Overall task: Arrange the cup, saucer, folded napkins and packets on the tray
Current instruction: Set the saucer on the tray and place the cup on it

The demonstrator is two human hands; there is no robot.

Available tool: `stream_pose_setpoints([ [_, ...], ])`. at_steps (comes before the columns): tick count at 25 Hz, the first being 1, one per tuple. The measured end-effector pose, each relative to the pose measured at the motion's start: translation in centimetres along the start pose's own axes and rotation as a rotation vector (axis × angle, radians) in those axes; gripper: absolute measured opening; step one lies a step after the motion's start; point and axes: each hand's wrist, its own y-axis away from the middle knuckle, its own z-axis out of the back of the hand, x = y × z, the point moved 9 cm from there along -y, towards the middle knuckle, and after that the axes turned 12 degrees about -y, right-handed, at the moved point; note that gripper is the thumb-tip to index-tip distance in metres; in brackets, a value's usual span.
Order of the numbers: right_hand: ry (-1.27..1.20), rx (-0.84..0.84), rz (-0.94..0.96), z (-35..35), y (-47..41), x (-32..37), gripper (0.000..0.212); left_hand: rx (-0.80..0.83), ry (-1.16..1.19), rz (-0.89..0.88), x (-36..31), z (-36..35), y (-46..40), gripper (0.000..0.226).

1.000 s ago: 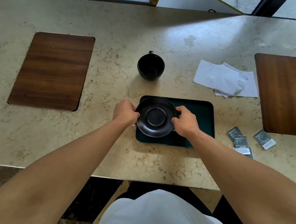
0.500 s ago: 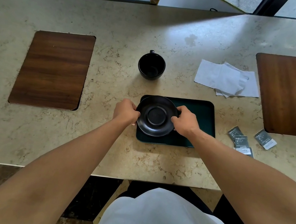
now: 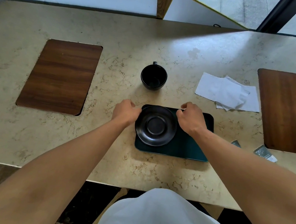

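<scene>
A black saucer [image 3: 155,125] lies flat on the left half of a dark green tray [image 3: 190,147]. My left hand [image 3: 126,111] is at the saucer's left rim and my right hand [image 3: 190,118] at its far right rim. Both have loosely curled fingers and neither holds anything. A black cup [image 3: 153,77] stands upright and empty on the counter just beyond the tray, handle pointing away. White napkins [image 3: 227,92] lie in a loose pile to the right of the cup. Grey packets [image 3: 265,153] lie right of the tray, partly hidden by my right forearm.
Two wooden boards are set in the marble counter, one at the left [image 3: 60,75] and one at the right [image 3: 289,112]. The counter's near edge [image 3: 57,173] runs below the tray. A wall stands behind the counter.
Both hands gripped the saucer's rim over the tray before. Now the saucer rests on the tray and both hands have let go and shifted away toward the cup.
</scene>
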Motion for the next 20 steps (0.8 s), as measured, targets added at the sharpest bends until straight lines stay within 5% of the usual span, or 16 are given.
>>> stream_pose_setpoints([
  [11,-0.119,0.12,0.021,0.0,-5.5,3.3,0.039,-0.118,0.095,0.048,-1.5,3.3,-2.8,0.034],
  [20,-0.267,0.108,-0.147,-2.7,-9.6,2.7,0.043,-0.025,0.256,0.027,-3.2,3.4,-6.9,0.027],
])
